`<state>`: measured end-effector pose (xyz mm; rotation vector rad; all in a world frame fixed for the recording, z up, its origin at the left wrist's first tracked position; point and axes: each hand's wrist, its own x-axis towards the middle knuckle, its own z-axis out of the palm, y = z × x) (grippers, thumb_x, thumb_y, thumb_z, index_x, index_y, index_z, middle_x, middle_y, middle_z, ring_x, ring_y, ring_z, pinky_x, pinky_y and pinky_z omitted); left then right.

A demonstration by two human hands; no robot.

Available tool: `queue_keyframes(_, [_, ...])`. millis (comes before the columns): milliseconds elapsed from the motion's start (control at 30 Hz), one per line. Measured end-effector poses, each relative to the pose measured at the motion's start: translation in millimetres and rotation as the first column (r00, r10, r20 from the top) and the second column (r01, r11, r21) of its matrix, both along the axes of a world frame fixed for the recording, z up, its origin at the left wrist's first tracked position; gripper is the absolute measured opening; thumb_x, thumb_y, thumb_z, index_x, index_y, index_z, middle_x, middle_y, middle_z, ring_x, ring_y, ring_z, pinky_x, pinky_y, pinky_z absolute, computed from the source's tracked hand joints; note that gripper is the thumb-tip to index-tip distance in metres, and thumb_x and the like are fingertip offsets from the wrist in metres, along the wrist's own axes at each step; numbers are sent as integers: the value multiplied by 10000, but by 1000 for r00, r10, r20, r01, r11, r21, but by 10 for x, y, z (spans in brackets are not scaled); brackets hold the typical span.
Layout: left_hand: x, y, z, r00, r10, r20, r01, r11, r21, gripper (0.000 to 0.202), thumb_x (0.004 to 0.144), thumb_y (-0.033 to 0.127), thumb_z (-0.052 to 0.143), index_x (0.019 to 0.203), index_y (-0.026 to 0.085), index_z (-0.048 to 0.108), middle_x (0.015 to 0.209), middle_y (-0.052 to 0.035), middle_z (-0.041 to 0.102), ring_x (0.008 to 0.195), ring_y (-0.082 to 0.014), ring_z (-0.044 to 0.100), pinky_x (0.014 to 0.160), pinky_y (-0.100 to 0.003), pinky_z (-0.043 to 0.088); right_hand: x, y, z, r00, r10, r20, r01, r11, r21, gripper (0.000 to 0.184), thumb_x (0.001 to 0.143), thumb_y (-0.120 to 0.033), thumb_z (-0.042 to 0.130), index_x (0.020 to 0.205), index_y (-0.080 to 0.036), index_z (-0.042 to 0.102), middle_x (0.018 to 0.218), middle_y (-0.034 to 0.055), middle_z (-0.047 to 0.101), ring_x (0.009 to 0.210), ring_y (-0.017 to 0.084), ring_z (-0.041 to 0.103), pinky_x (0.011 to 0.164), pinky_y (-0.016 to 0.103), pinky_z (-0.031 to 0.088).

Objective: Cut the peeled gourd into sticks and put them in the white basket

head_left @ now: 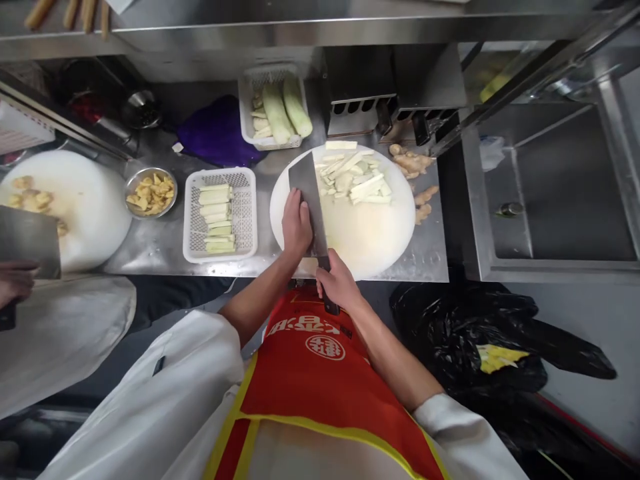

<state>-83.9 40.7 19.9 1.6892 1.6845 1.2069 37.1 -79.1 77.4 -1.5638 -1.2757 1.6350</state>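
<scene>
My right hand (337, 280) is wrapped round the dark handle of a wide cleaver (313, 200), whose blade points away from me over the left part of a round white cutting board (370, 240). My left hand (297, 225) lies against the flat of the blade, its fingers stretched forward and the thumb beside them. Whether anything sits under that palm is hidden. Cut pale green vegetable strips (357, 177) form a loose pile at the far side of the board. Left of the board, a white plastic basket (245, 233) holds several stacked bundles of vegetable sticks (219, 210).
Behind stands a second basket (247, 127) with peeled gourds (280, 113). Ginger (413, 163) lies right of the board. A bowl of sliced ginger (151, 192) sits left. A co-worker's hand (17, 283) holds another cleaver (33, 240). A sink (565, 187) is at right.
</scene>
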Motion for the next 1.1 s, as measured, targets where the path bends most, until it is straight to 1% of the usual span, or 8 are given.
queue_keyframes(100, [390, 321, 244, 993, -97, -71, 105, 987, 119, 483, 1077, 478, 225, 1375, 254, 533, 1449, -96, 554, 1415, -231, 462, 1217, -453, 363, 245, 66, 129, 990, -139, -3, 139, 989, 53, 141, 849, -279, 479, 947, -283, 378, 516, -120, 486, 419, 150, 527, 467, 273, 470])
queue_keyframes(200, [972, 574, 288, 964, -230, -133, 245, 963, 113, 399, 1080, 394, 272, 1195, 238, 620, 1256, -114, 632, 1268, -237, 545, 1135, -453, 418, 602, 31, 122, 941, -326, -90, 331, 943, 44, 208, 812, -302, 544, 929, -281, 374, 567, -118, 494, 402, 135, 497, 416, 271, 454])
queue_keyframes(400, [1832, 484, -150, 741, -551, -383, 589, 808, -23, 321, 1061, 260, 353, 1124, 196, 661, 1130, -133, 646, 1133, -243, 565, 1038, -399, 411, 1256, -487, -97, 775, -587, -236, 582, 807, -97, 345, 748, -333, 702, 881, -269, 390, 586, -116, 515, 377, 95, 463, 370, 230, 388])
queue_keyframes(567, [2002, 360, -249, 658, -523, -541, 554, 823, -122, 297, 1029, 190, 401, 1119, 164, 683, 1134, -163, 651, 1157, -294, 557, 978, -445, 400, 1460, -1049, -229, 688, -676, -263, 630, 737, -245, 370, 712, -339, 752, 890, -279, 433, 567, -106, 497, 364, 94, 426, 357, 232, 352])
queue_keyframes(700, [1687, 451, -44, 747, -493, -447, 520, 851, -70, 336, 1059, 259, 347, 1086, 204, 677, 1088, -137, 669, 1083, -278, 588, 948, -442, 419, 1493, -1427, -306, 657, -719, -227, 654, 693, -303, 345, 718, -375, 767, 888, -291, 479, 548, -82, 479, 353, 112, 396, 347, 257, 324])
queue_keyframes(867, [462, 652, 65, 890, -244, -386, 244, 968, -50, 316, 1029, 435, 478, 1161, 189, 625, 1132, -143, 662, 1090, -296, 584, 972, -455, 437, 1453, -1574, -433, 818, -550, -169, 472, 809, -352, 346, 727, -465, 809, 842, -259, 556, 518, -39, 522, 378, 154, 456, 392, 307, 379])
queue_keyframes(967, [-94, 565, -5, 774, -378, -508, 301, 925, -231, 418, 979, 475, 563, 1232, 144, 602, 1178, -185, 653, 1117, -336, 588, 978, -477, 448, 1331, -1448, -536, 876, -444, -190, 357, 860, -364, 355, 757, -487, 799, 899, -245, 581, 533, -47, 552, 391, 144, 470, 407, 285, 382])
queue_keyframes(1100, [-233, 182, -89, 655, -496, -569, 433, 864, -256, 806, 864, 643, 639, 1463, 135, 464, 1410, -216, 558, 1279, -390, 525, 1085, -513, 404, 1146, -1207, -659, 869, -451, -205, 359, 859, -365, 405, 742, -495, 804, 890, -243, 523, 579, -72, 564, 403, 120, 476, 396, 254, 394])
